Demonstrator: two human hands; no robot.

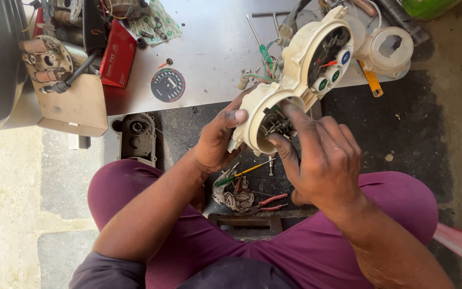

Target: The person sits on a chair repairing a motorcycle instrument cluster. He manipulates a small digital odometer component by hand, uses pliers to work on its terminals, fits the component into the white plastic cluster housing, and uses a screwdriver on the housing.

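Purple-trousered knees frame the work, where the left hand clamps the cream instrument cluster housing above the lap while the right hand pinches the small mechanism in its open well, likely demanding fine fingertip control.

Left arm: bare forearm runs from the lower left up and to the right, over the left thigh.
Left wrist: roughly straight, slightly flexed.
Left hand: back of hand toward the camera, thumb laid across the top pointing right, thumbnail visible; remaining fingers curled under and out of sight, closed in a grip.
Right arm: bare forearm enters from the lower right, rising up and to the left.
Right hand: back of hand up, knuckles raised.
Right fingers: index extended forward and left; thumb beneath it, tips drawn close in a pinch; other fingers loosely bent alongside.
Legs: knees spread, in maroon trousers.
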